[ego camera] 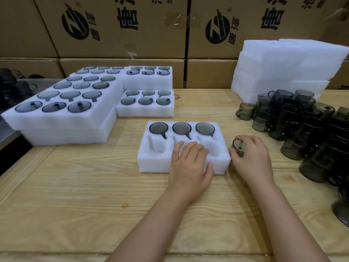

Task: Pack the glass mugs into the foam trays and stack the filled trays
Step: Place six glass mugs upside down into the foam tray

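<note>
- Resting flat, fingers spread, the left hand (190,159) presses the near edge of the foam tray (151,163) on the wooden table (75,195).
- Tray: far row holds three glass mugs (181,128); near row of pockets empty.
- Right hand (249,156) grips a smoky mug (237,146) just right of the tray.
- Loose mugs (302,118) crowd the right; filled trays (62,99) stacked far left.

Left hand (190,159) flat on half-filled foam tray (151,163), right hand (249,156) around glass mug (237,148) beside it.
</note>
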A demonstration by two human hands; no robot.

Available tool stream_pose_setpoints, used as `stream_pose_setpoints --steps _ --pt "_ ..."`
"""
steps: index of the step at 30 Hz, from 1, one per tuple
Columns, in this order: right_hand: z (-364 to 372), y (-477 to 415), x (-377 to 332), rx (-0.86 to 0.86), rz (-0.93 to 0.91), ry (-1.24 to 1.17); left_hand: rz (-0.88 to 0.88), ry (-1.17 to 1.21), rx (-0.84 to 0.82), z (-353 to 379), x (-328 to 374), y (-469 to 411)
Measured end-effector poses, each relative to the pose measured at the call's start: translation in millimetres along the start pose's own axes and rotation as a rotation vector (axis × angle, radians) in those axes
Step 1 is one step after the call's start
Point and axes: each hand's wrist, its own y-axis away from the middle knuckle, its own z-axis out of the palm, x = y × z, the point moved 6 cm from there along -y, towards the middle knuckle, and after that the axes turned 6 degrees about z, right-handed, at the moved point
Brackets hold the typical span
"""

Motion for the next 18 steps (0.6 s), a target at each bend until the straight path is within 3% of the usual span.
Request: stream_pose_setpoints --steps 5,10,18 --pt "-38 12 -32 0.183 -0.228 -0.334 -0.019 0.023 0.000 -1 2 -1" --pt "-33 38 -71 -0.010 -0.393 -0.503 -0.089 0.101 0.055 -6 0 -3" --pt "-8 30 -63 -0.173 -0.249 -0.560 -0.210 0.105 0.012 -6 -6 -3"
